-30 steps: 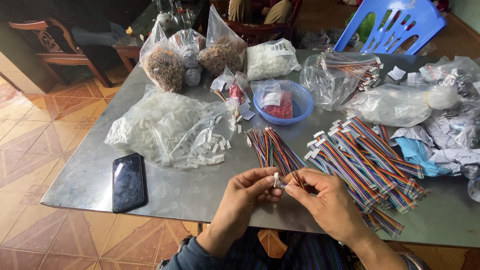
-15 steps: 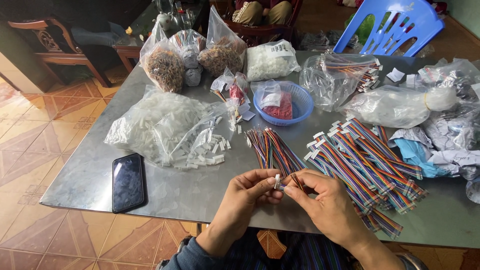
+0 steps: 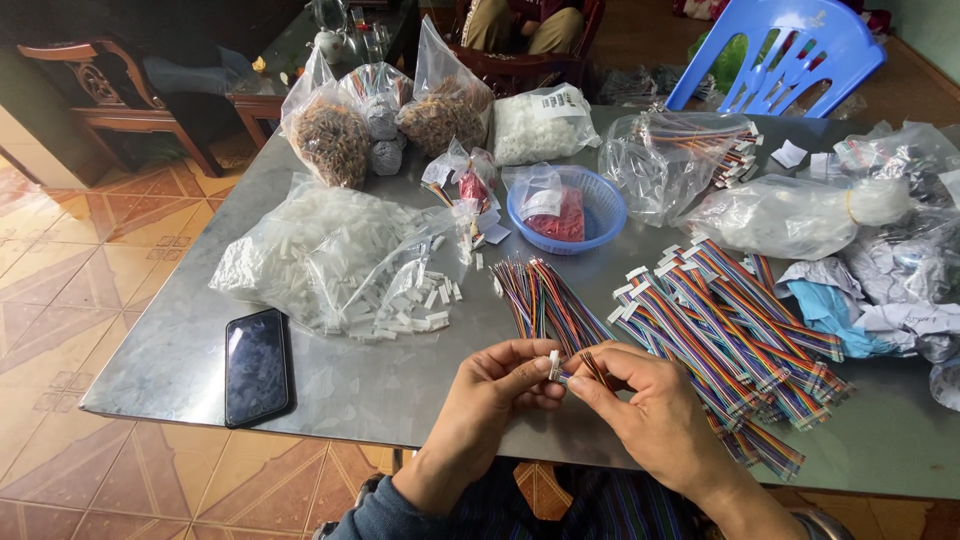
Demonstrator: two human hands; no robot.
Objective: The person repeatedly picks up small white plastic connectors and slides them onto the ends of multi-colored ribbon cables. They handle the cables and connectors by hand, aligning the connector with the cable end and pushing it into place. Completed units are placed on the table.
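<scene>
My left hand (image 3: 500,385) pinches a small white plastic connector (image 3: 554,364) just above the near edge of the grey metal table (image 3: 170,350). My right hand (image 3: 650,410) meets it from the right and holds the thin coloured wires (image 3: 596,368) at that connector. Just behind my hands lies a loose bundle of coloured wires (image 3: 545,295). To the right is a pile of rainbow ribbon cables with white connectors (image 3: 720,330). An open clear bag of white connector housings (image 3: 340,260) lies to the left, several spilled beside it.
A black phone (image 3: 257,365) lies near the table's front left edge. A blue basket (image 3: 566,208) with red parts stands mid-table. Clear bags of parts (image 3: 330,140) line the back and right. A blue plastic chair (image 3: 790,55) and a wooden chair (image 3: 110,95) stand beyond.
Both hands stay together at the connector, only the fingers shifting slightly. Nothing on the table has moved.
</scene>
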